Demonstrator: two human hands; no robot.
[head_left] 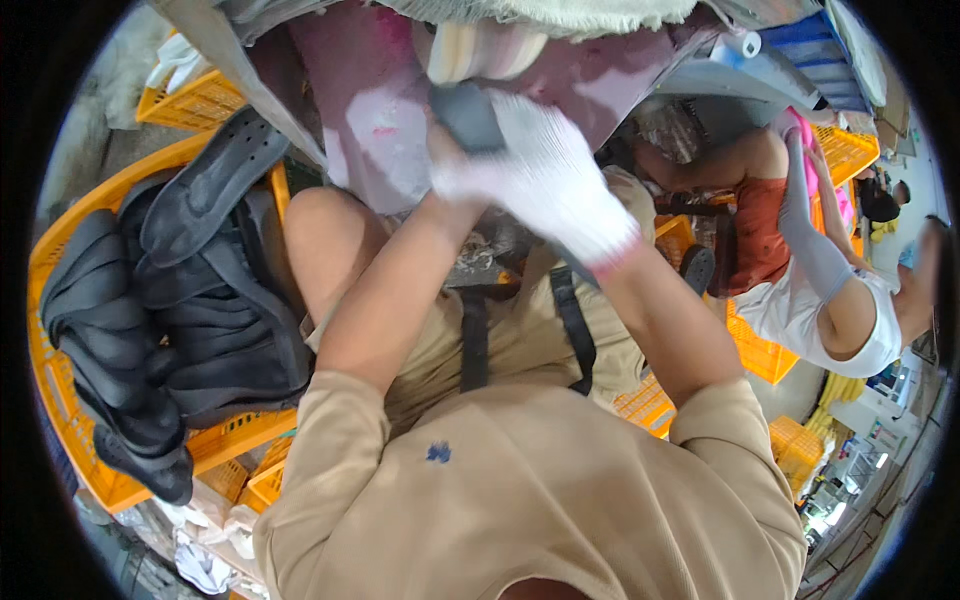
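Observation:
A smooth, dark grey, shoe-like piece (467, 117) is held up in front of me, just below a pale striped roll (485, 52). My right hand (550, 175), in a white knitted glove, is closed around the piece and blurred by motion. Bare skin of my left hand (445, 155) shows at the piece's left edge, gripping it; most of that hand is behind the glove. How far the piece reaches under the glove is hidden. Behind the hands is a pink-stained, whitish surface (370, 120).
An orange crate (55, 400) of black foam shoes (200, 300) stands by my left knee. Another orange crate (180, 105) sits at the far left. A grey machine housing (250, 75) surrounds the pink surface. To the right, a person (850, 310) sits beside more orange crates (765, 340).

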